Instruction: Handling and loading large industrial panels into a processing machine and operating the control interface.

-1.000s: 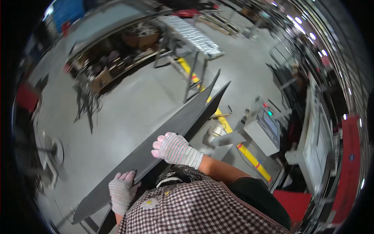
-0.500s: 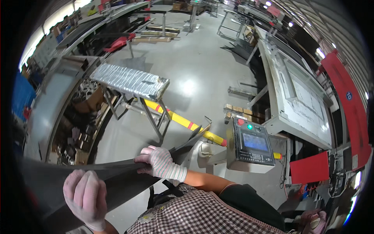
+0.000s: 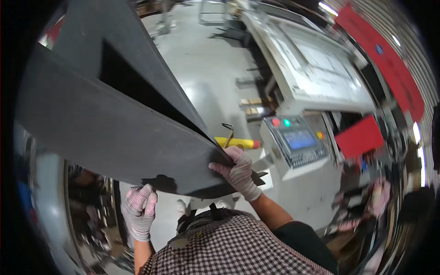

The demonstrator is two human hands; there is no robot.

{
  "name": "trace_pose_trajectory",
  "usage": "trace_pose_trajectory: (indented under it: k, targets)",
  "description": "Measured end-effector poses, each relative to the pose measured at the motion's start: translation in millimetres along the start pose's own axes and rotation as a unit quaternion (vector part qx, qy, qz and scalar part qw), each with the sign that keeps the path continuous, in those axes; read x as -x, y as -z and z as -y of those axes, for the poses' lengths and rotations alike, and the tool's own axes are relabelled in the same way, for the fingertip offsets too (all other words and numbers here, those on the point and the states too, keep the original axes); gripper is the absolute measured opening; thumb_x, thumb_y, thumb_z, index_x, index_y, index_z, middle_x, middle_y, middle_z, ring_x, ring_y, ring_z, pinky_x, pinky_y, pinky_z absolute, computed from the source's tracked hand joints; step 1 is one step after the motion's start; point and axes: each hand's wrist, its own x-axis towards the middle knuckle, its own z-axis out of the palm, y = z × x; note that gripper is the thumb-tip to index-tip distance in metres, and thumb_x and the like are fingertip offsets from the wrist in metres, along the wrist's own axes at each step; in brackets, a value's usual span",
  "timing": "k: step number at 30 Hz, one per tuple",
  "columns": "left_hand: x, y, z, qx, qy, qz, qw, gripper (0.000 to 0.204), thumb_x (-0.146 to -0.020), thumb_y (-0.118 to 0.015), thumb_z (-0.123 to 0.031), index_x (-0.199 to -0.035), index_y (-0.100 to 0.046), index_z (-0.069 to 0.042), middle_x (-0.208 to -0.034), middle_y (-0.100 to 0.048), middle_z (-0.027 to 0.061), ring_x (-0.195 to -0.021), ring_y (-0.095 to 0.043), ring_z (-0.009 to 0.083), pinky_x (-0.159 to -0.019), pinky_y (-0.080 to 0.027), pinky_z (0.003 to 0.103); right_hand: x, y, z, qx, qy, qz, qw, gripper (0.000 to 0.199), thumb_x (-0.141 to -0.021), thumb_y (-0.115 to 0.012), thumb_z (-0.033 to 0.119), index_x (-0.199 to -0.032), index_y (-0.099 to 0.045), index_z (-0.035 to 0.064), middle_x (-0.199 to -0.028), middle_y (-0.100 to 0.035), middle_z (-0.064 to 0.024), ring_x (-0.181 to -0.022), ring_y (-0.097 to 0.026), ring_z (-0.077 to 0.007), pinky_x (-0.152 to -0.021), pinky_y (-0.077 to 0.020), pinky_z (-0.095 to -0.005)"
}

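Note:
A large dark grey sheet [image 3: 123,142], folded into two layers with a dark gap between them, slants across the left and middle of the view. My right hand [image 3: 237,172], in a pink-and-grey striped glove, is closed around the narrow end where the layers meet. My left hand [image 3: 140,208], gloved alike, has its fingers curled at the sheet's lower edge; the fingertips appear to pinch that edge. A dark patch, seemingly a shadow, lies on the sheet beside them.
A control box [image 3: 295,142] with a screen and a lit green button stands right of my right hand. Behind it is a white-framed machine table [image 3: 284,87] with a red panel [image 3: 360,137]. A yellow bar [image 3: 243,143] lies on the floor. Cluttered shelving [image 3: 91,206] is at left.
The sheet has swung up and forward, now covering the left half of the view. My right hand has moved right with its end. My left hand has moved right to the sheet's lower edge.

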Motion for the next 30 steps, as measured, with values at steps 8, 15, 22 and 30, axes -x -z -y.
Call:
trace_pose_trajectory:
  k: [8, 15, 22, 30]
  targets:
    - [53.9, 2.3, 204.5, 0.359, 0.174, 0.206, 0.894, 0.024, -0.088, -0.059, -0.003, -0.108, -0.067, 0.006, -0.081, -0.065, 0.0056, -0.071, -0.053, 0.0107, -0.068, -0.045, 0.024, 66.6, -42.2, 68.3, 0.27, -0.15, -0.129, 0.942, 0.046, -0.07, -0.077, 0.04, -0.108, -0.067, 0.0166, -0.092, -0.06, -0.0058, -0.09, -0.059, -0.0272, -0.078, -0.0489, -0.0401]
    - [39.6, -9.5, 225.7, 0.378, 0.239, 0.368, 0.815, 0.038, -0.094, -0.061, -0.016, -0.124, -0.058, 0.006, -0.084, -0.061, 0.0033, -0.068, -0.049, 0.0077, -0.062, -0.039, 0.021, 205.8, -55.9, 152.2, 0.372, -0.339, -0.195, 0.842, 0.039, -0.077, -0.07, 0.043, -0.105, -0.069, 0.016, -0.093, -0.06, -0.0044, -0.093, -0.058, -0.0261, -0.077, -0.0485, -0.0414]
    - [83.5, -17.5, 259.6, 0.36, 0.141, 0.472, 0.792, 0.04, -0.094, -0.06, -0.017, -0.126, -0.056, 0.008, -0.088, -0.063, 0.0066, -0.071, -0.054, 0.0092, -0.061, -0.043, 0.023, 350.2, -67.9, 211.6, 0.429, -0.444, -0.183, 0.765, 0.031, -0.081, -0.066, 0.04, -0.101, -0.067, 0.0163, -0.093, -0.059, -0.0041, -0.095, -0.057, -0.0252, -0.079, -0.0482, -0.0419]
    - [219.3, -10.0, 180.8, 0.38, 0.073, 0.583, 0.715, 0.04, -0.095, -0.059, -0.016, -0.128, -0.055, 0.006, -0.089, -0.065, 0.0067, -0.068, -0.053, 0.0076, -0.057, -0.04, 0.021, 574.0, -73.5, 301.9, 0.443, -0.545, -0.224, 0.675, 0.029, -0.08, -0.068, 0.039, -0.098, -0.068, 0.0167, -0.092, -0.06, -0.0046, -0.093, -0.06, -0.0253, -0.078, -0.0511, -0.0419]
